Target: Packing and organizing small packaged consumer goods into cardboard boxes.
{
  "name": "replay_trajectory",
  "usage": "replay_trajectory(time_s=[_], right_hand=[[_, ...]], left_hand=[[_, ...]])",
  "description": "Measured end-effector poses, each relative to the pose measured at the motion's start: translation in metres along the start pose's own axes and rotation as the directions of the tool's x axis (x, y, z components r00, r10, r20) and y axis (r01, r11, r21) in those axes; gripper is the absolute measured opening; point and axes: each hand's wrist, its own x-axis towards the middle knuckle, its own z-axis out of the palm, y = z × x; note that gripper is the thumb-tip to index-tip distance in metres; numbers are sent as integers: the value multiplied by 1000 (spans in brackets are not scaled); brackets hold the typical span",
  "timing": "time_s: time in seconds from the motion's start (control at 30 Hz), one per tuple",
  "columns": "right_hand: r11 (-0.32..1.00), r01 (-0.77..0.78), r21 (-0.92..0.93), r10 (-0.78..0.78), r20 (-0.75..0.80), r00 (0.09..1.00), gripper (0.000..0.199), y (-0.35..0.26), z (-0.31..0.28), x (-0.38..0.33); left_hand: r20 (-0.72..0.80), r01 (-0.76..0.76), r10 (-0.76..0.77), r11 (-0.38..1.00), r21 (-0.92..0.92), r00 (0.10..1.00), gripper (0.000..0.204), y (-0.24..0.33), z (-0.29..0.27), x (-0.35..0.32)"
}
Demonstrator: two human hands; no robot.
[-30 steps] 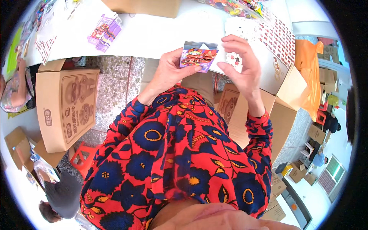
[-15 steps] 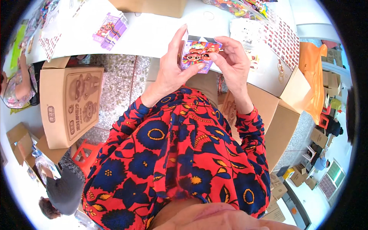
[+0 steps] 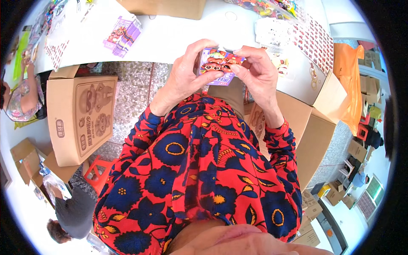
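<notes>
A small purple printed paper box (image 3: pixel 217 60) with red cartoon figures on its front is held up between both hands at the near edge of the white table. My left hand (image 3: pixel 183 77) grips its left side, thumb across the lower front and fingers behind. On the right side, my right hand (image 3: pixel 260 75) has its thumb on the front and its index finger at the top edge. The top flaps are mostly hidden by the fingers. Further left on the table (image 3: pixel 178 36) lies a fanned stack of flat purple cartons (image 3: pixel 122 36).
A large brown carton (image 3: pixel 83 119) stands left, and an open cardboard box (image 3: pixel 316 131) stands right below the table edge. Sticker sheets (image 3: pixel 313 44), a bag of colourful small items (image 3: pixel 272 8) and an orange plastic bag (image 3: pixel 348 85) lie right. Co-workers (image 3: pixel 76 210) sit at left.
Both hands have drawn the box slightly down towards me. Its raised top flap, seen standing before, now shows much less, and my left fingers have come lower over the top edge.
</notes>
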Motion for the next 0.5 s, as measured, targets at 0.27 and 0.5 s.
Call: replay_trajectory(time_s=[0.27, 0.5], right_hand=[[996, -85, -16, 86, 85, 993, 25, -3, -4, 2], [987, 32, -157, -5, 169, 986, 28, 2, -10, -1]], left_hand=[[45, 29, -28, 999, -16, 999, 53, 0, -1, -5], [53, 76, -77, 997, 17, 996, 51, 5, -3, -6]])
